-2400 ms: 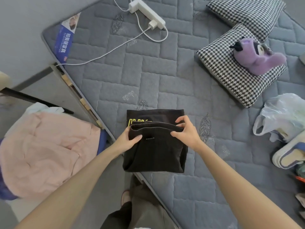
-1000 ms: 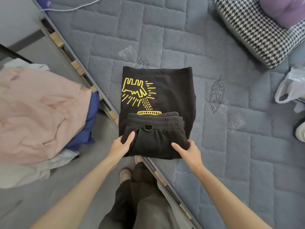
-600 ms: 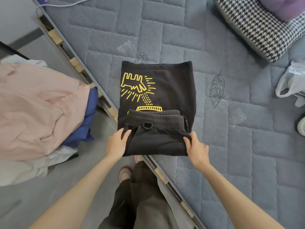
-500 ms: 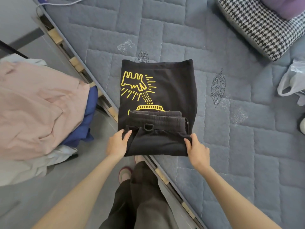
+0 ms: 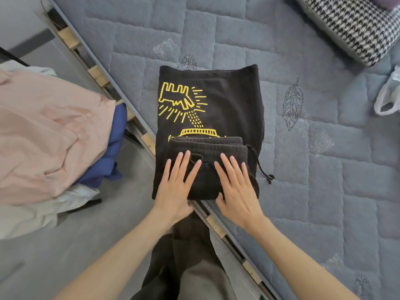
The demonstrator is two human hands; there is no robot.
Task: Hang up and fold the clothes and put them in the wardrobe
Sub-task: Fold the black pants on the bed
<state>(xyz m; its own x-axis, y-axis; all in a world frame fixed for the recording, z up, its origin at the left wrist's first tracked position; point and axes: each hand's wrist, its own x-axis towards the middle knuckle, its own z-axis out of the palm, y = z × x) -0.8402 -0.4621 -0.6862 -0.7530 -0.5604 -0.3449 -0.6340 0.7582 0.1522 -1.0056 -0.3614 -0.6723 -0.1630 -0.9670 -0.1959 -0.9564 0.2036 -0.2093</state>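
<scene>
Bedroom. A grey-blue quilted mattress [image 5: 313, 180] stitched with leaf motifs lies on a slatted wooden bed frame [image 5: 149, 141], whose edge runs diagonally through the view. Grey floor [image 5: 43, 263] to the person's left. A heap of clothes sits there beside the bed: a pink garment [image 5: 43, 135] on top, a blue one [image 5: 112, 152] under its near edge, and white fabric [image 5: 32, 217] at the bottom. At the far right corner of the mattress are a black-and-white houndstooth cushion [image 5: 350, 24] and part of a pale plastic bag [image 5: 389, 94].

The task's things are at the mattress edge, directly in front of the person. A folded black top with a yellow print [image 5: 233, 105] lies flat. A smaller folded pair of black drawstring trousers [image 5: 216, 146] is stacked on its near half, waistband facing away. The black cord [image 5: 260, 167] trails off the right side onto the mattress.

Left hand [image 5: 175, 191]: flat, palm down, fingers straight and spread, pressing on the left part of the trousers. It grips nothing.
Right hand [image 5: 240, 191]: also flat, palm down, fingers extended and slightly fanned, resting on the right part, thumb at the near fold.

Both bare forearms reach forward from below, converging on the stack. The person's dark trouser legs [image 5: 190, 267] stand against the frame.
</scene>
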